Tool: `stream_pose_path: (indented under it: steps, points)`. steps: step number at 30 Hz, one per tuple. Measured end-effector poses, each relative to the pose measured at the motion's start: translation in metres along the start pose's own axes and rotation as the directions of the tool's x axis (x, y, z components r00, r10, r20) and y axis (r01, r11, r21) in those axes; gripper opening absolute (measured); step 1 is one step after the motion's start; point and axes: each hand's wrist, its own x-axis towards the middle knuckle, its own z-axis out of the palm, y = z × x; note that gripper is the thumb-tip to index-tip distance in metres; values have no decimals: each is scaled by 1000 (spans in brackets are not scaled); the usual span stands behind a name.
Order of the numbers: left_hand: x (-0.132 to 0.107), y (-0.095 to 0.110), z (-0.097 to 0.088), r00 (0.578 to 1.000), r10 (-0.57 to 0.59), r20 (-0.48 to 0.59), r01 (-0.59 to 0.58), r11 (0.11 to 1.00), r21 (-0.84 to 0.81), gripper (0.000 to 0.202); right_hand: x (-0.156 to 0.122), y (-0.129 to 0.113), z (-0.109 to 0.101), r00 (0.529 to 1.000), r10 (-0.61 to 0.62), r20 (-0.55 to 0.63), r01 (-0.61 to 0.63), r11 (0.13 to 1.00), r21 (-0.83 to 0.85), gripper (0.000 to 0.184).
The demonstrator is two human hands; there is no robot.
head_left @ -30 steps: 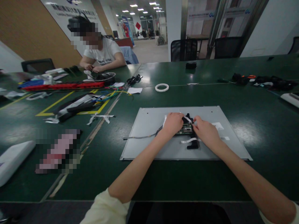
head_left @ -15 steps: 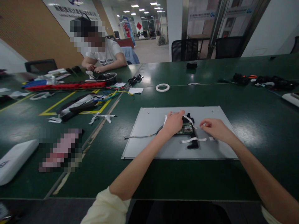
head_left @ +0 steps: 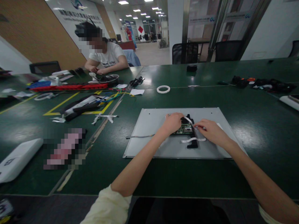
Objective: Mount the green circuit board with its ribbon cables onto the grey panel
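The left hand (head_left: 173,123) lies curled, knuckles up, on the left end of a small green circuit board (head_left: 185,129). Its fingers are folded down against the board's far edge, and I cannot tell whether they pinch anything beneath them. Just to its right, the right hand (head_left: 209,130) has thumb and forefinger drawn together on the near end of a white strip (head_left: 189,120). The strip runs slantwise from those fingertips up across the board toward the left hand's knuckles. The board sits between the two hands, touching the left one, and rests on a black bracket (head_left: 192,145) whose foot sticks out toward the person, below the right hand's fingertips. A second white strip (head_left: 193,140) lies across that foot, just nearer than the right hand's thumb. All of this rests on a grey panel (head_left: 149,124) lying flat under both hands and reaching out on either side of them. A thin flat cable (head_left: 140,136) comes from under the left wrist and trails off the panel's left edge onto the green table (head_left: 257,124). Well beyond the hands lies a white tape roll (head_left: 163,89). Far off to the left of the left hand, another person (head_left: 107,57) sits at the same table, hands on a tangle of dark wires.
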Motion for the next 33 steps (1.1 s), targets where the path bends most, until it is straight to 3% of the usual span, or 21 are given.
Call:
stream_pose_path:
  steps: [5,10,26,33]
  points:
    - [-7,5,-7,998,56,-15,-55,996,71,51,-1,0,-1,1000,4,3,-4,1000,-6,30]
    - [-13,8,-12,985,156,76,-162,984,73,46,-2,-1,-1,1000,8,15,-8,1000,-16,30]
    - [-18,3,-13,964,173,204,-176,984,-3,46,-5,2,-15,999,46,4,-46,997,-54,28]
    - [-21,-1,-11,973,180,142,-174,983,-49,45,-6,4,-15,999,38,-3,-38,999,-36,28]
